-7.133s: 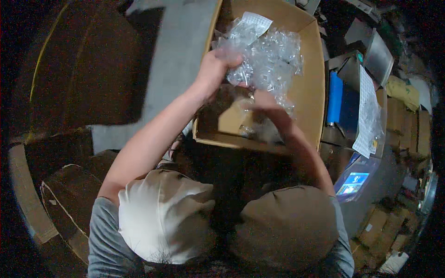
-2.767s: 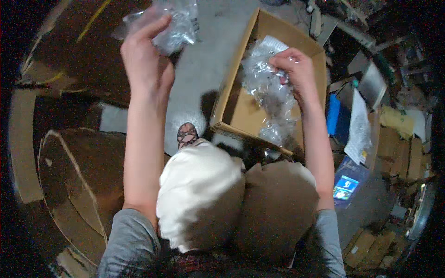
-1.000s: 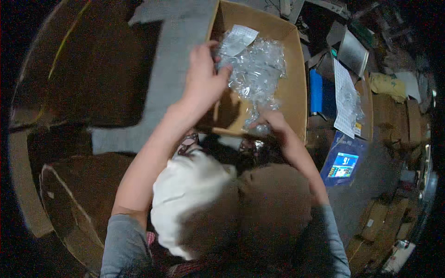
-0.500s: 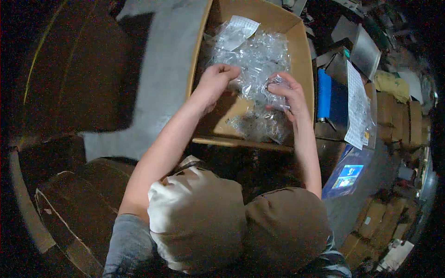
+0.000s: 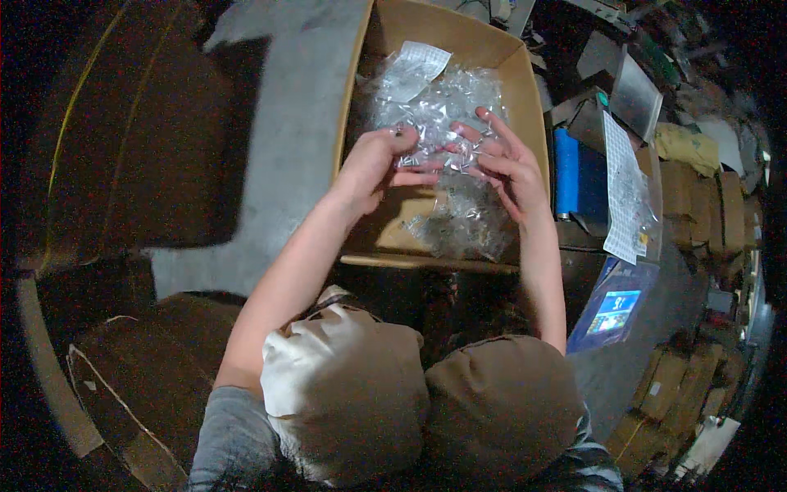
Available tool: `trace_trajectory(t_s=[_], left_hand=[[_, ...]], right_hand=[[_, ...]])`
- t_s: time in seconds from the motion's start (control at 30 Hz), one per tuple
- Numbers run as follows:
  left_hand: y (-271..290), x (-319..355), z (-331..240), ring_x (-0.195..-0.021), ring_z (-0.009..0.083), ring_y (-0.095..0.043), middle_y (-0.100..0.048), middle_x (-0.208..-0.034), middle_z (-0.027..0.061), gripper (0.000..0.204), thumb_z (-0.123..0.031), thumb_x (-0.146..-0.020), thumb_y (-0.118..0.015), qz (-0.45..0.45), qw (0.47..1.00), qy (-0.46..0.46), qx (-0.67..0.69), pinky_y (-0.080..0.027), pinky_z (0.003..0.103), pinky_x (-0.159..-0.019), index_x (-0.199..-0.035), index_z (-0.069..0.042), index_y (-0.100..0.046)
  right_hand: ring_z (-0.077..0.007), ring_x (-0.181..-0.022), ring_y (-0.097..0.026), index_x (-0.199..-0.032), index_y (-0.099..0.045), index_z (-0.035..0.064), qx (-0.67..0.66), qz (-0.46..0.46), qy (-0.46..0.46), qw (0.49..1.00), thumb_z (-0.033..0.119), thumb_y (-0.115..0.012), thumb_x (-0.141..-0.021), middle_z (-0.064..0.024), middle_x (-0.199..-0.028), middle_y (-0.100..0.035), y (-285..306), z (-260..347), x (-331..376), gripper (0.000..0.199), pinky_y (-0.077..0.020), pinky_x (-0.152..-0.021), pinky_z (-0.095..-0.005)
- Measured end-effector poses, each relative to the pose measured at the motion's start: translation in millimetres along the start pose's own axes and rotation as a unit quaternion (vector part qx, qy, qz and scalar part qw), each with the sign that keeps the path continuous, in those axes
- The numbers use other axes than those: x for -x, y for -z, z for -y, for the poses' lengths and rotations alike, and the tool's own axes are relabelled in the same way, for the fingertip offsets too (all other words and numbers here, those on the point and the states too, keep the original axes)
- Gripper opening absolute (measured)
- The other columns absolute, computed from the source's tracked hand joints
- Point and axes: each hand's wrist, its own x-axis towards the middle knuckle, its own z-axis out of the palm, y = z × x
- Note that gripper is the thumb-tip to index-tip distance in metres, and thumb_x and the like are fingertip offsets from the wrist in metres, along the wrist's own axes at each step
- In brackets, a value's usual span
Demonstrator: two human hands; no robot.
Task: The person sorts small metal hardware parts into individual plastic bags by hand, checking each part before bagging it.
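Note:
A clear plastic bag of small shiny pieces is held up between my hands over an open cardboard box. My left hand grips the bag's left side, thumb on top and fingers below. At its right side my right hand has its fingers spread, touching or very close to the plastic. I cannot make out exactly what the pieces are. Beneath, a pile of similar clear bags fills much of the box. A printed white sheet rests on the pile's far end.
Right of the box are a blue roll, a printed sheet in clear plastic and a lit screen. Stacked cardboard boxes stand farther right. Large brown cardboard is at the left, beside grey floor.
The bag that was in my right hand is now between both hands, with my left hand gripping it. My right hand's fingers have spread. The view has shifted slightly.

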Motion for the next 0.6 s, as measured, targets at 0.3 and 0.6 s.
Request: trace_trajectory(t_s=[0.3,0.6], left_hand=[[-3.1,1.2,-3.9,-0.109,0.0326,-0.060,-0.060,-0.118,0.0192,0.035,-0.018,-0.099,-0.035,0.051,0.976,-0.036,0.210,-0.052,0.050,-0.094,-0.119,0.008,-0.049],[-6.6,9.9,-11.4,-0.117,0.0385,-0.055,-0.054,-0.129,0.0223,0.054,-0.024,-0.095,-0.030,0.140,0.965,-0.051,0.215,-0.045,0.059,-0.098,-0.143,-0.001,-0.035]], right_hand=[[-0.0395,-0.118,-0.056,-0.141,-0.031,-0.0096,-0.129,-0.046,0.031,0.990,0.014,-0.041,-0.099,-0.0250,-0.138,-0.047,-2.1,2.3,7.0,0.049,-0.0470,-0.101,-0.0472],[-0.0320,-0.136,-0.037,-0.137,-0.040,-0.0080,-0.252,-0.020,0.074,0.965,0.031,-0.034,-0.103,-0.0232,-0.143,-0.043,-10.8,12.1,13.2,0.051,-0.0326,-0.112,-0.0448]])
